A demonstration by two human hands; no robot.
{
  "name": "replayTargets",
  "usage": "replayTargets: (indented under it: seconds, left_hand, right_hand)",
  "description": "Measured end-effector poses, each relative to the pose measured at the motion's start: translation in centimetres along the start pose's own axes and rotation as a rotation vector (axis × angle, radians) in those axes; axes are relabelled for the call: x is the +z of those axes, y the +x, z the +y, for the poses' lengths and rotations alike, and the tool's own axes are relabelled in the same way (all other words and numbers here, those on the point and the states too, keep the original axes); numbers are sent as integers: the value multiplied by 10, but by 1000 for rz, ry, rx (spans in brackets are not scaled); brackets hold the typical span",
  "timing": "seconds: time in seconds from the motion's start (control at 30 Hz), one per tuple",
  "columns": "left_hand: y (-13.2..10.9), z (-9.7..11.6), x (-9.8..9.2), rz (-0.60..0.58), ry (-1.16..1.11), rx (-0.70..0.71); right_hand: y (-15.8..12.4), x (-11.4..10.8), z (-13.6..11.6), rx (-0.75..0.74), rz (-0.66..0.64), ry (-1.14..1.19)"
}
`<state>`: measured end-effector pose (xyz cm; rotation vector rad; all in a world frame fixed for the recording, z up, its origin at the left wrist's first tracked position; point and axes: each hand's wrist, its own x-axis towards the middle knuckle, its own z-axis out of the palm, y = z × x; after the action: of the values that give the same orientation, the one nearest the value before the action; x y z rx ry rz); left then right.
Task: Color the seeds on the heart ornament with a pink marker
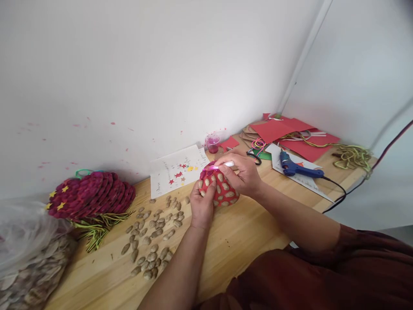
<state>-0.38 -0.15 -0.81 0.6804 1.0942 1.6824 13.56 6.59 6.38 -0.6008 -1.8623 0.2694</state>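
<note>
My left hand (204,202) is closed on the left edge of a red craft piece (228,194) covered with peanuts in their shells, holding it tilted above the table. In my right hand (240,172) is a slim brush with a white handle (229,163), pinched between thumb and fingers. Its tip meets the upper part of the piece, where the surface is bright magenta. A clear cup of magenta paint (212,143) stands just behind my hands. Loose peanuts (157,233) lie scattered to the left of my left arm.
Finished magenta pieces (97,193) with stars and green tassels are stacked at left, by a plastic bag (29,258). A paper with small stars (174,172) lies at the back. Right are a blue glue gun (300,170) with cable, red paper (284,129), scissors (254,157) and cord (351,157).
</note>
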Motion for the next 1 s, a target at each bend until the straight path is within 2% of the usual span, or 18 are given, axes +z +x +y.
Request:
replayTargets:
  seconds: [0.1,0.6,0.7,0.8,0.9,1.0]
  left_hand:
    - [0,-1,-1,-30,10,-7]
    - [-1,4,4,13,-65,-26]
    - [1,3,5,5,-104,-49]
    - [3,2,5,28,-134,-52]
    - [4,2,5,50,-159,-30]
    - [5,3,6,59,-174,-33]
  right_hand:
    - [1,-1,-1,16,-3,-5]
    - [1,-2,-2,16,26,-6]
    - [1,-3,1,81,70,43]
    - [7,-8,9,217,153,114]
    - [27,-16,24,371,218,191]
    - [54,-20,46,388,193,158]
